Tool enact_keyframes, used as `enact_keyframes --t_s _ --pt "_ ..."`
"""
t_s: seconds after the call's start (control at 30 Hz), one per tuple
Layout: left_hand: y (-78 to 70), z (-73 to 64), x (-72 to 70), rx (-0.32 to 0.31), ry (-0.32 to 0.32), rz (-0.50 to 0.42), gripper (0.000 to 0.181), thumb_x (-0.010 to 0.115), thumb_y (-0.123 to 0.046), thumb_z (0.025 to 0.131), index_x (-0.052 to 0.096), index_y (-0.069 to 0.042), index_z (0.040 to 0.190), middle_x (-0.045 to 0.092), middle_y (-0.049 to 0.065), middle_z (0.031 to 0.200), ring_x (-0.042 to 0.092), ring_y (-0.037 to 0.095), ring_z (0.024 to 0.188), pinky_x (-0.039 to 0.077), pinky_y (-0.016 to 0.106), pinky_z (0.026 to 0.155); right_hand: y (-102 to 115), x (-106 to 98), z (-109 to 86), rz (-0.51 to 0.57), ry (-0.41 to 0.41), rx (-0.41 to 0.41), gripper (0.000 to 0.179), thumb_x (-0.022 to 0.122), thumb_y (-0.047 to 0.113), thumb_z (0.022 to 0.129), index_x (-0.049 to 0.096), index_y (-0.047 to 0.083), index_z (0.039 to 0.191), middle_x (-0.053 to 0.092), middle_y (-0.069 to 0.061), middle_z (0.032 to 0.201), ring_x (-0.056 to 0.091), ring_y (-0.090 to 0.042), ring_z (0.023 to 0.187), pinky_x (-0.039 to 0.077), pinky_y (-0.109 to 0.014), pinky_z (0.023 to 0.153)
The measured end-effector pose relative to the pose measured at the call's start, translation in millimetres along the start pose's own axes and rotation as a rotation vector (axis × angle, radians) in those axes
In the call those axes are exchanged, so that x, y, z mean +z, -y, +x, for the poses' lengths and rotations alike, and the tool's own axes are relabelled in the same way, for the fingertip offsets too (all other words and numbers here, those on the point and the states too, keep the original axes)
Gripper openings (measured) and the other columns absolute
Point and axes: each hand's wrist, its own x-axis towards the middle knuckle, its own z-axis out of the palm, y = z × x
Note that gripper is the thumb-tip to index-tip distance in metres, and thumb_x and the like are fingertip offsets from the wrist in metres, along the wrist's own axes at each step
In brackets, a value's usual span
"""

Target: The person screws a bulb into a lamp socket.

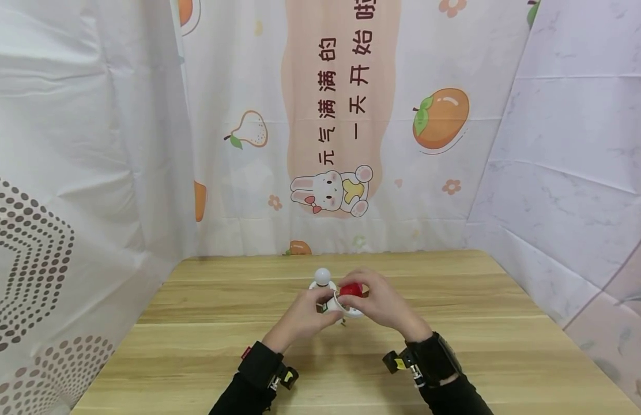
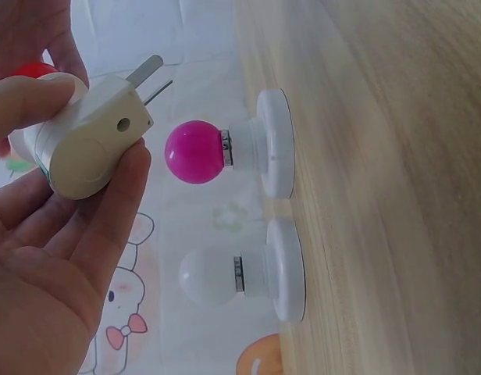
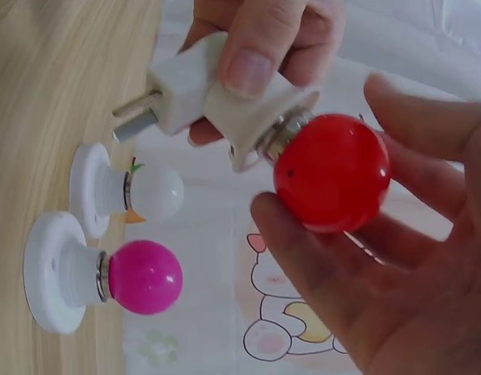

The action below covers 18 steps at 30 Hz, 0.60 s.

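My left hand (image 1: 307,314) grips a white plug-in lamp socket (image 2: 88,144), its two metal prongs pointing away from the bulb. The thumb presses on one side of the socket, with fingers on the other. At the socket's mouth sits a red light bulb (image 3: 330,172), part of its metal screw base showing. Around that bulb curl the fingers of my right hand (image 1: 380,300). In the right wrist view, a fingertip lies against the bulb's lower side and the thumb is close to its edge. Both hands are raised above the table.
Beyond the hands, a pink bulb (image 2: 195,152) and a white bulb (image 2: 209,275) stand upright in round white lamp holders on the wooden table (image 1: 222,323). Printed curtains (image 1: 237,190) hang behind the table and at both sides.
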Motion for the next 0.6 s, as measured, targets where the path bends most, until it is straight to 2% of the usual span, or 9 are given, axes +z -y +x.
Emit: enact_keyframes --t_s 0.2,0.27,0.43,0.6 --pt "1.5 0.8 -0.3 0.006 0.001 -0.001 0.029 0.076 -0.021 0.092 0.071 -0.01 0.119 0.069 -0.002 0.108 0.065 0.012 0.092 0.055 0.025 0.077 -1.2 -8.3 -2.7 -0.005 0.128 -0.046 0.043 0.07 -0.005 0.091 0.066 0.006 0.132 0.063 -0.012 0.128 0.06 -0.028 0.115 0.056 -0.042 0.093" --pt "1.9 0.9 -0.1 0.007 0.0 0.001 0.03 0.076 -0.022 0.092 0.071 -0.01 0.119 0.069 -0.002 0.107 0.065 0.011 0.091 0.055 0.025 0.076 -1.1 -10.5 -3.7 0.002 0.155 -0.034 0.046 0.066 -0.008 0.092 0.064 0.006 0.136 0.061 -0.013 0.132 0.059 -0.029 0.119 0.054 -0.046 0.096" --pt "2.1 0.9 0.8 0.009 -0.003 0.004 0.03 0.076 -0.022 0.092 0.071 -0.009 0.119 0.069 -0.001 0.107 0.065 0.011 0.09 0.055 0.025 0.075 0.4 -13.0 -4.2 0.03 0.176 0.01 0.048 0.064 -0.007 0.094 0.062 0.008 0.139 0.06 -0.013 0.135 0.058 -0.027 0.12 0.052 -0.047 0.099" --pt "1.7 0.9 1.3 0.008 -0.006 -0.009 0.03 0.076 -0.02 0.092 0.071 -0.009 0.119 0.07 0.0 0.107 0.066 0.012 0.09 0.055 0.026 0.074 -1.5 -13.4 -4.9 0.007 0.16 -0.004 0.047 0.067 -0.005 0.094 0.061 0.007 0.138 0.062 -0.01 0.13 0.059 -0.028 0.118 0.055 -0.044 0.094"
